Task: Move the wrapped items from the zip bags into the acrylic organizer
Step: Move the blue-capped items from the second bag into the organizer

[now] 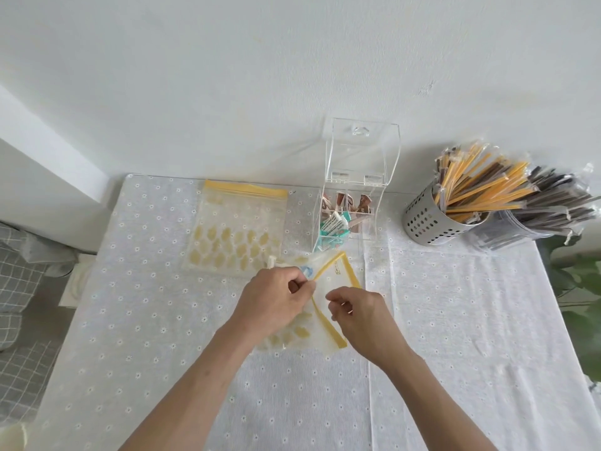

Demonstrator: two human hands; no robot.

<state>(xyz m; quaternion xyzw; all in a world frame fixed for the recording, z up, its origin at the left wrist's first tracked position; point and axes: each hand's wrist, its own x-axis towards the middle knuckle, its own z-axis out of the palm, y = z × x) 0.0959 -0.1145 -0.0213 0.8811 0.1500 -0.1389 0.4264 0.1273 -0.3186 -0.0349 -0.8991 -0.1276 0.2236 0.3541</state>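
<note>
Both hands pinched: left hand [276,297] on a blue-printed wrapped item [307,271] at the zip bag [328,288] mouth, right hand [361,315] on the rim. Extraction step; next, carry to acrylic organizer [349,219].

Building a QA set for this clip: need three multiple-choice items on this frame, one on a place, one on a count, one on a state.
1. Where does the perforated metal cup of wrapped sticks stand relative to the clear acrylic organizer?
A. to its right
B. to its left
C. inside it

2. How many yellow-zip plastic bags are in view?
A. one
B. two
C. four

3. What state is the acrylic organizer's hinged lid in?
A. shut
B. lifted open
C. lying off on the cloth

Key: 1 A, the cup sits at the table's right side, past the organizer. 2 B, one flat yellow-zip bag lies left of the organizer, and a second bag is between the left hand and the right hand. 3 B, the lid stands upright above the hinges.
</note>
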